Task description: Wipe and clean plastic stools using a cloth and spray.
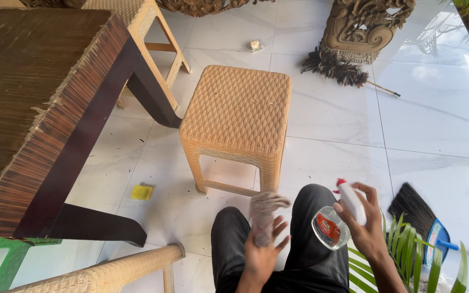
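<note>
A seated person in black trousers [234, 244] holds a spray bottle [335, 220] in the right hand [366, 225], just right of the knees and in front of a woven tan stool [237, 116]. The fingers wrap the white spray head, whose red nozzle points left toward a cloth [264, 214]. The bottle is clear plastic with a red label; little or no liquid can be made out inside, so it likely handles light. Its smooth wall would be slippery when wet, and the neck under the trigger is the firm place to take hold of it.

The left hand [261, 252] is raised over the lap with fingers spread, the grey cloth draped over the fingertips. Soft and limp, it would fold wherever it is pinched.

The stool stands on a white tiled floor [435, 125], which is flecked with dark bits. Left of the stool is a dark wooden surface [28, 81] with a fibrous edge. A yellow sponge-like pad [141, 192] lies on the floor at lower left of the stool. Right of the stool, a feather duster [337, 69] lies beside a carved stone base [362, 27]. At lower right, a dark broom [412, 209] with a blue handle sits behind green palm leaves [408, 260].
</note>
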